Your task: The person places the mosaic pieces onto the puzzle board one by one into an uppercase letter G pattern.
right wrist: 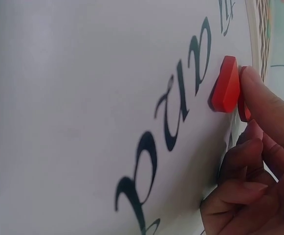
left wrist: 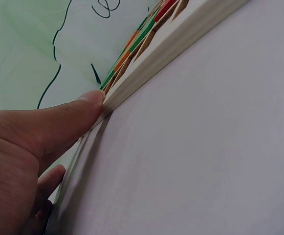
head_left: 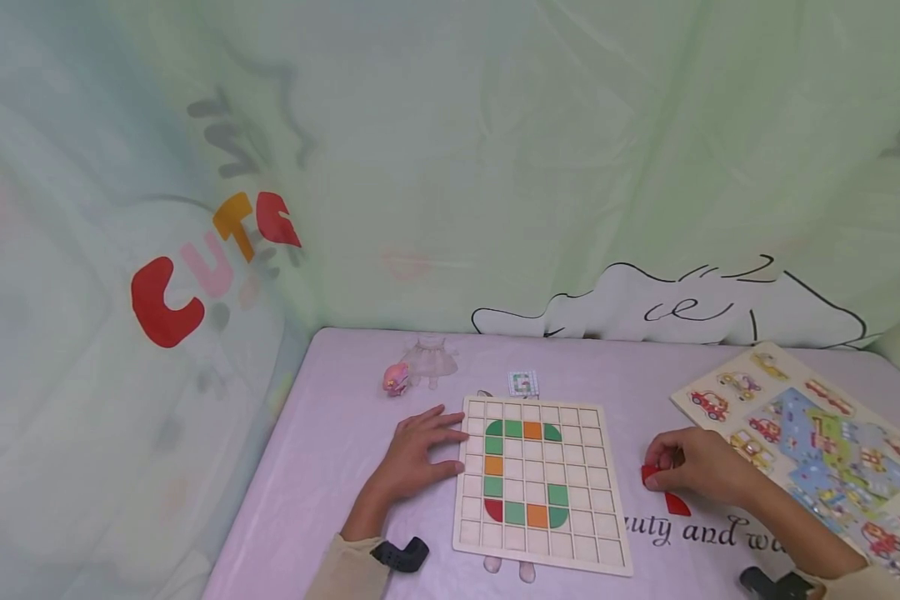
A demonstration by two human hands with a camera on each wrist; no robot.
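A square wooden grid board [head_left: 523,469] lies on the table with green, orange and red tiles set in its cells. They form an outline with a gap on the right side; one red tile [head_left: 493,509] fills its lower left corner. My left hand [head_left: 417,454] rests at the board's left edge, fingers spread, and its thumb [left wrist: 85,105] touches the rim in the left wrist view. To the right of the board, my right hand [head_left: 708,468] pinches a red piece [right wrist: 244,107] between thumb and fingers. Close beside it another red piece [right wrist: 226,88] lies on the printed cloth.
Behind the board is a small card [head_left: 523,382] with a gridded letter G. A pink figurine [head_left: 396,379] stands at the back left. At the right, a wooden picture puzzle [head_left: 888,492] with vehicle pictures lies under and beyond my right forearm. Curtains hang behind and at the left.
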